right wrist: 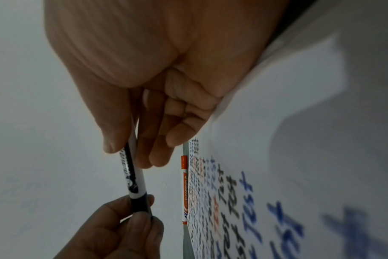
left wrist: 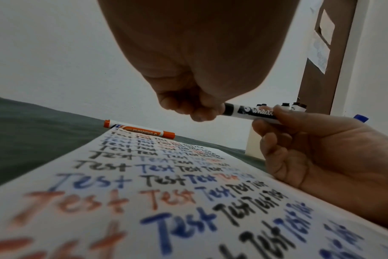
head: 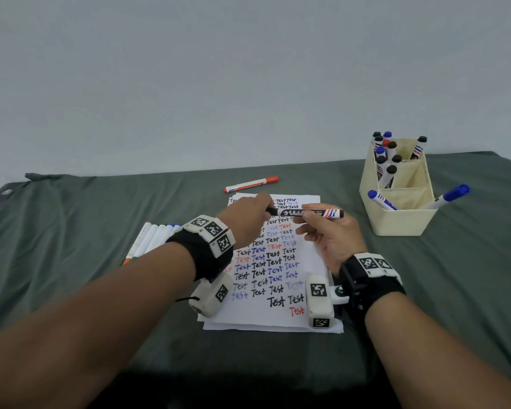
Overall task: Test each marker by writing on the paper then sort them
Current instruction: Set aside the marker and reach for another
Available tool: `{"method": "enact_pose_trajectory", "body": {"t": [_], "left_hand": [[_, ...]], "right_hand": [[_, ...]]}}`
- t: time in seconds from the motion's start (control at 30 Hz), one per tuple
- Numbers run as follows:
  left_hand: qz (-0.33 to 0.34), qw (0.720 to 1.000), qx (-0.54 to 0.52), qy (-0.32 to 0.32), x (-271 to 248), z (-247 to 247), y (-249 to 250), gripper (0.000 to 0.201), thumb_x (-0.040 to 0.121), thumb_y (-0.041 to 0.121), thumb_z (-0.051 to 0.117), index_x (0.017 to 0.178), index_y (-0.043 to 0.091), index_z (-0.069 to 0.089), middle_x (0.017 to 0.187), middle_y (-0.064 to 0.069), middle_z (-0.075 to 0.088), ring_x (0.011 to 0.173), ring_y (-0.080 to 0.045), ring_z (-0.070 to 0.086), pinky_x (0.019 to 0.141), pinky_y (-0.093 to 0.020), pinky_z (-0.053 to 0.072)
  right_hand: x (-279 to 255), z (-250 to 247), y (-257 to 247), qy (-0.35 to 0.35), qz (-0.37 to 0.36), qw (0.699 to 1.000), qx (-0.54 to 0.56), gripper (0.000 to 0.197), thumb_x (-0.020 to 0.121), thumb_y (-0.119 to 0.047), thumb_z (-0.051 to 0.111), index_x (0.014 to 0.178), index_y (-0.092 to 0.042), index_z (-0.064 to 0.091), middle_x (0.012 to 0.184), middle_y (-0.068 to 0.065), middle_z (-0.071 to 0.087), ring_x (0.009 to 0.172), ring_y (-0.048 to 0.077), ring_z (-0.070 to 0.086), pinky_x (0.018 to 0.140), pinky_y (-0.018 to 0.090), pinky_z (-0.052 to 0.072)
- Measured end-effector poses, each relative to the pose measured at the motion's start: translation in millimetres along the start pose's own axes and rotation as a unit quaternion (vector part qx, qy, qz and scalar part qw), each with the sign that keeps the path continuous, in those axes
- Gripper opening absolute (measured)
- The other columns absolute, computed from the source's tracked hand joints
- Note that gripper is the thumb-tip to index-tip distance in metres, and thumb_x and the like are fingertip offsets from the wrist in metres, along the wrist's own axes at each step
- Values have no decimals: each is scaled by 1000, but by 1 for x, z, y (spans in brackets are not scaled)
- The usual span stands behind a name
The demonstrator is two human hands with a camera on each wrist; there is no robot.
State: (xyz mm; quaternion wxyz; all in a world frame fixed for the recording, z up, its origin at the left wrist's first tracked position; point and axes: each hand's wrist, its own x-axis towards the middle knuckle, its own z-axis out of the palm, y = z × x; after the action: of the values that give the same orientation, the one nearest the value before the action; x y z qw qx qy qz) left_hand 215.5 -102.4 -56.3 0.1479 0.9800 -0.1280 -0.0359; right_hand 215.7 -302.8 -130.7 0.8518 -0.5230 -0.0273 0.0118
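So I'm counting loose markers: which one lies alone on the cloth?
The orange-capped marker, lying just beyond the paper; the others sit in the holder, a row, or hands.

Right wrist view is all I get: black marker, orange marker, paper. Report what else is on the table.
Observer: A cream organizer stands right of the paper, with capped markers standing in it.
Operator: Give me its nearest compartment.
Observer: Two blue-capped markers lean in it, one toward each side.
Operator: Now check left of the paper.
Observer: A row of white-barrelled markers lies there side by side, partly hidden behind the left wrist.
Operator: Place the black marker for me.
Observer: The left hand and right hand hold the black marker level above the paper's far half.
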Motion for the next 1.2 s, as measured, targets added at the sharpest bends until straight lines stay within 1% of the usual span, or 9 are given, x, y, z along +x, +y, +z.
{"method": "enact_pose_trajectory", "body": {"t": [0.13, 0.2, 0.27, 0.37, 0.63, 0.8, 1.0, 1.07, 1.2], "left_hand": [[0, 999, 34, -14, 3, 1, -4, 19, 102, 36, 46, 118, 25, 48, 98, -1, 64, 77, -13, 59, 65, -34, 48], [-18, 996, 77, -29, 4, 6, -15, 54, 92, 63, 49, 133, 30, 40, 119, -4, 63, 102, -19, 60, 82, -41, 52], [-68, 987, 126, -71, 3, 13, -29, 99, 72, 90, 41, 151, 34, 19, 153, -6, 37, 139, -30, 36, 106, -54, 41], [-147, 967, 139, -153, -4, 26, -41, 127, 47, 107, 22, 153, 46, -11, 165, 1, -18, 149, -44, -13, 117, -67, 8], [-159, 960, 93, -211, -4, 31, -45, 127, 43, 109, 19, 149, 51, -21, 160, 2, -33, 144, -47, -26, 115, -68, -3], [-164, 961, 79, -207, -1, 36, -50, 131, 36, 111, 19, 147, 54, -21, 159, 5, -34, 144, -46, -28, 113, -68, -4], [-162, 964, 60, -201, 0, 39, -52, 135, 29, 113, 18, 145, 56, -22, 158, 5, -36, 142, -47, -31, 115, -68, -5], [-162, 964, 55, -202, -1, 37, -50, 136, 29, 113, 19, 146, 55, -22, 158, 4, -36, 141, -48, -32, 115, -68, -5], [-166, 962, 43, -212, -5, 32, -47, 136, 30, 113, 21, 146, 55, -22, 157, 5, -38, 141, -47, -32, 115, -67, -5]], "right_hand": [[0, -1, -1, 7, 7, 1000, 0, 5, 83, -12, 78, 88, -12, 79, 84, 22, 73, 64, 24, 61, 57, 29, 46], [1, 0, -2, 24, 9, 1000, 2, 3, 88, -5, 74, 88, -8, 75, 78, 20, 71, 61, 23, 58, 57, 30, 43], [1, 0, -3, 47, 14, 999, 4, 3, 90, -2, 72, 93, -3, 70, 74, 17, 69, 61, 22, 55, 57, 30, 42], [2, 1, -3, 70, 7, 997, -8, 8, 89, 2, 72, 91, -6, 72, 73, 13, 67, 63, 20, 54, 57, 29, 43], [3, 4, -4, 83, -4, 996, 14, 17, 89, 9, 68, 98, -6, 71, 86, 11, 76, 80, 25, 70, 73, 30, 59], [2, 25, -23, 92, -79, 984, -128, 49, 91, 0, 70, 123, -30, 50, 89, 7, 77, 82, 19, 73, 79, 32, 61], [10, 47, -112, 97, -282, 913, -277, 66, 94, -17, 64, 141, -51, 35, 97, 11, 66, 86, 18, 70, 89, 35, 58], [14, 44, -146, 139, -318, 893, -285, 68, 93, -18, 63, 143, -55, 33, 94, 3, 66, 83, 18, 70, 89, 43, 59], [19, 22, -185, 237, -346, 852, -314, 65, 93, -24, 59, 144, -57, 36, 104, -12, 62, 80, 8, 68, 83, 33, 60]]}}
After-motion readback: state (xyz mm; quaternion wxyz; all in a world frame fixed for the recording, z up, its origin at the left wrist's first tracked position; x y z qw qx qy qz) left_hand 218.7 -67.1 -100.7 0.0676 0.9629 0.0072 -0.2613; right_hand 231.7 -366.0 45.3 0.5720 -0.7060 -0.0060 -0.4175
